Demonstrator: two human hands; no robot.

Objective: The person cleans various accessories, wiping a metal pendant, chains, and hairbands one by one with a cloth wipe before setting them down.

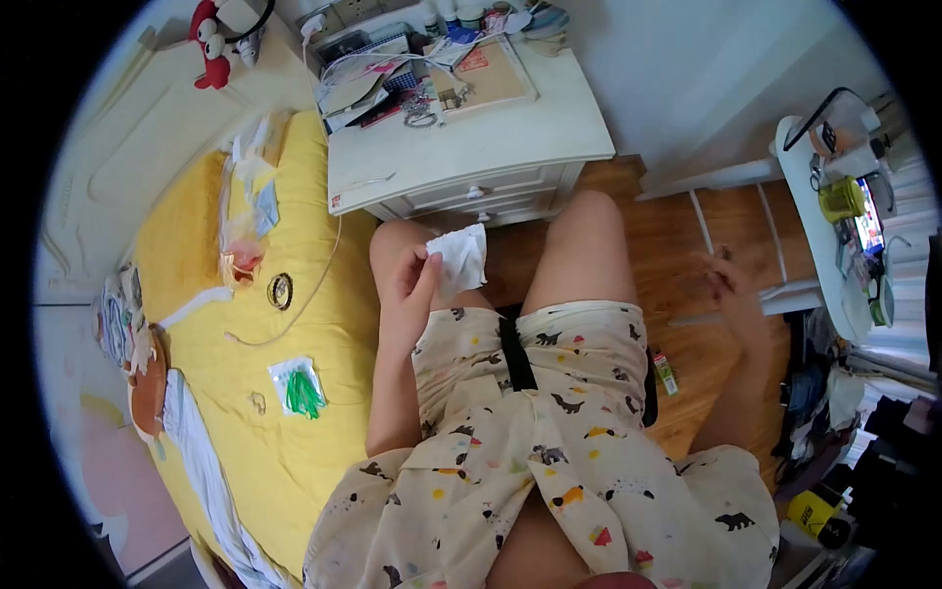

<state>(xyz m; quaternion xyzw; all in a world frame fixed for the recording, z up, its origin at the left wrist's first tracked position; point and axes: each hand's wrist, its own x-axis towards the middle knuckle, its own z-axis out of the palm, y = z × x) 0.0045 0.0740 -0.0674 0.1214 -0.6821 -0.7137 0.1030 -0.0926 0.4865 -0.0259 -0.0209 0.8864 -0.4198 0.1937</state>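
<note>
No text legible. Red print [474, 59] on tan folder [502, 84], dark marking on yellow item [811, 512]: unreadable.

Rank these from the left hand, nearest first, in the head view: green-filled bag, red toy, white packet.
1. White packet: held in the left hand.
2. Green-filled bag: on the yellow bed.
3. Red toy: upper left, by the headboard.

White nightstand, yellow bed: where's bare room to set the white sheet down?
The crinkled white sheet could likely go on the white wooden nightstand between the brown rectangular board and front edge, or on the yellow bedspread below the clear packet with green contents, right of the long pale cloth. Crowded: nightstand's rear left, under loose papers; oval white table, far right.
</note>
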